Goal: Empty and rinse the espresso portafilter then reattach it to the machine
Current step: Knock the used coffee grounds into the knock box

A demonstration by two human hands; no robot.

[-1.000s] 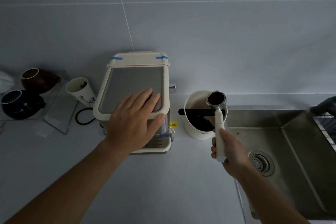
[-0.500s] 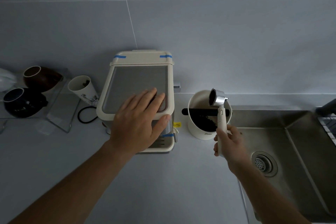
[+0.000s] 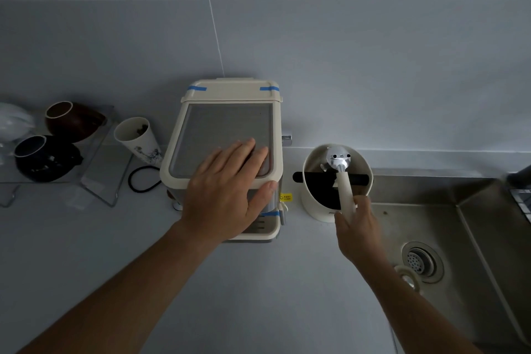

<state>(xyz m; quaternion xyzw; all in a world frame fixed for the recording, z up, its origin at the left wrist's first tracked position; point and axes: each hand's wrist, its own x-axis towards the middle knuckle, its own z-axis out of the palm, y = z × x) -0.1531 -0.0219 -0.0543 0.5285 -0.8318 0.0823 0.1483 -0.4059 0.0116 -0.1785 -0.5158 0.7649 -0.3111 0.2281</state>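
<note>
Step in hand: you are knocking the spent grounds out, judging by the portafilter being turned basket-down over the knock box.
Right hand: your right hand is wrapping closed around the cream handle, near its end.
Left hand: your left hand is lying flat and spread wide, holding nothing, on top of the espresso machine at its front right corner.
Portafilter position: the metal head is sitting inside the box rim, behind the black knock bar, with the spouts facing up; the handle is crossing over the bar toward you.
Knock box position: it is standing on the counter between the machine and the sink, close to the sink's rear left corner.
Doing it well: you are best striking the basket rim, not the handle, squarely on the bar, keeping the head inside the walls so nothing spills.
Grounds: whether the puck is dropping free cannot be told; the basket face is hidden.
Risk: the box is probably light, so a hard off-centre hit could tip it.
Still ahead: rinsing and relocking are not yet done.
</note>
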